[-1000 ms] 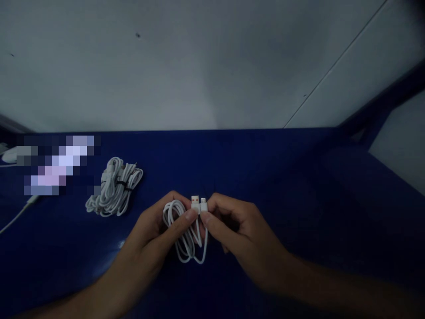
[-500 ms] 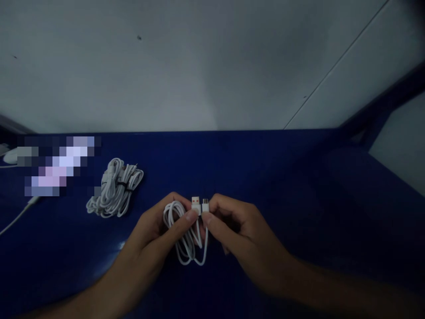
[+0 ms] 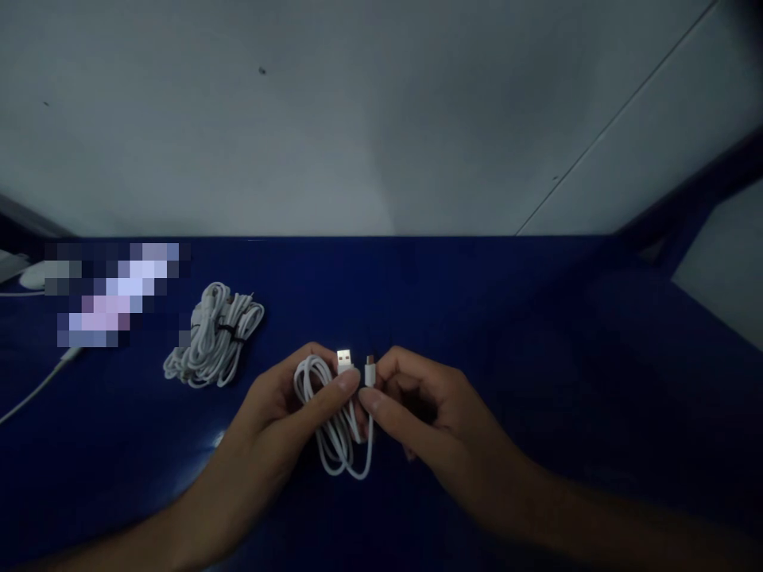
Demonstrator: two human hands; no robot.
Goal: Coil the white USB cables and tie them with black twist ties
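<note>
Head view, held thing: a coiled white cable (image 3: 335,421) is held above the blue table (image 3: 477,302), near its front middle, between both hands.
Head view, left hand: the left hand (image 3: 280,413) is closed around the coil's upper loops; the larger USB plug (image 3: 344,361) is pinned by the thumb and stands upright above it.
Head view, right hand: the right hand (image 3: 429,413) is pinched on the smaller plug (image 3: 370,370), just beside the larger one; the 2 plugs are seen slightly apart.
Head view, hanging part: the lower loops are left dangling below the fingers, close over the table.
Head view, surroundings: a tied bundle of white cables (image 3: 214,335) is laid on the table to the left, well apart from the hands.
Head view, far left: a pixelated patch (image 3: 113,294) is seen, with a single white cord (image 3: 36,385) run toward the left edge below it.
Head view, background: a grey wall (image 3: 358,119) is seen behind the table.
Head view, obstruction: part of the coil is hidden by the left fingers.
</note>
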